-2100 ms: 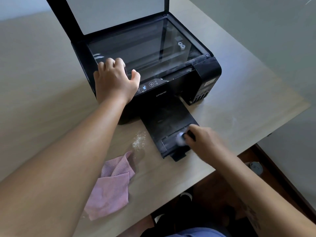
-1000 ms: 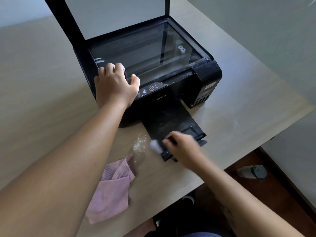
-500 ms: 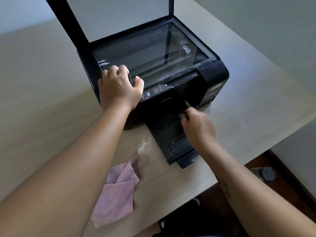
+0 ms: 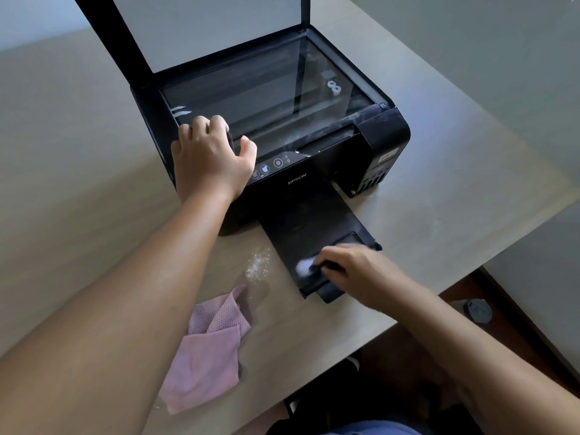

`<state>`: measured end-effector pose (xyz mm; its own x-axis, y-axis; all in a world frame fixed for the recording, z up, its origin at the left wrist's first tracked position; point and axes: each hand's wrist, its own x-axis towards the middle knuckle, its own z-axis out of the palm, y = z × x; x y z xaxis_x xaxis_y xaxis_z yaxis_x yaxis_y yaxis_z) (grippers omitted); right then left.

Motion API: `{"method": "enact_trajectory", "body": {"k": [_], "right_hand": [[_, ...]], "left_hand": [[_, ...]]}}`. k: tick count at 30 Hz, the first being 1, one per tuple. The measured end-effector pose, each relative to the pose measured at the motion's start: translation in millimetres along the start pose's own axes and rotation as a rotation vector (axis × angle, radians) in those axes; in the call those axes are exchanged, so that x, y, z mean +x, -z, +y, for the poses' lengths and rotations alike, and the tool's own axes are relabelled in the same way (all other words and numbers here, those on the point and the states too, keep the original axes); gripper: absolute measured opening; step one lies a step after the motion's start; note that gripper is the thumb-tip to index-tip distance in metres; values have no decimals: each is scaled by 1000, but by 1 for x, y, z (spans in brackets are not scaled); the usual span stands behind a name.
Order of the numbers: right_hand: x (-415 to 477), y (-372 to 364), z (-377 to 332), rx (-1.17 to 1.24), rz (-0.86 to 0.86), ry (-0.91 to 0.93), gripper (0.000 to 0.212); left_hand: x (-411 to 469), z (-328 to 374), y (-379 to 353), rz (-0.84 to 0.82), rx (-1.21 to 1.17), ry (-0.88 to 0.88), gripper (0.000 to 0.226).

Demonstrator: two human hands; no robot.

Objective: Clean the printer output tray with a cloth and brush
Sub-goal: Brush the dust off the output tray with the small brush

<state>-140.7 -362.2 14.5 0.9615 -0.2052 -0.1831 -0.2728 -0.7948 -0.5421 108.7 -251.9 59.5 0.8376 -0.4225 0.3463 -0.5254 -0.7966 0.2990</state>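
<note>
A black printer (image 4: 329,158) stands on the table with its scanner lid raised. Its black output tray (image 4: 309,227) sticks out toward me. My right hand (image 4: 354,271) grips a small brush (image 4: 306,265) whose white bristles, blurred, lie on the near end of the tray. My left hand (image 4: 210,161) rests on the printer's front left corner, fingers curled over its edge by the scanner glass. A pink cloth (image 4: 207,346) lies crumpled on the table, left of the tray and apart from both hands.
White dust (image 4: 258,264) is scattered on the beige table (image 4: 439,215) between tray and cloth. The table's near edge runs just behind the tray tip. A dark round lid (image 4: 477,310) lies on the floor at the right.
My right hand has drawn the brush from the printer mouth back down the tray to its near end. The left hand has stayed on the printer.
</note>
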Motion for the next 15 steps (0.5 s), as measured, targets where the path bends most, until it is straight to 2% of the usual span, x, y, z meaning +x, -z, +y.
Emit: {"method": "enact_trajectory", "body": {"k": [2, 5, 8, 11, 15], "right_hand": [[-2, 2, 2, -179, 74, 6, 10], [-5, 1, -6, -71, -26, 70, 11], [-1, 5, -1, -161, 113, -78, 15], [-1, -4, -10, -64, 12, -65, 15], [-2, -5, 4, -104, 292, -264, 11]], "left_hand": [[0, 0, 0, 0, 0, 1, 40], [-2, 1, -1, -3, -1, -2, 39], [-1, 0, 1, 3, -3, 0, 39], [-1, 0, 0, 2, 3, -6, 39], [-2, 0, -1, 2, 0, -9, 40]]}}
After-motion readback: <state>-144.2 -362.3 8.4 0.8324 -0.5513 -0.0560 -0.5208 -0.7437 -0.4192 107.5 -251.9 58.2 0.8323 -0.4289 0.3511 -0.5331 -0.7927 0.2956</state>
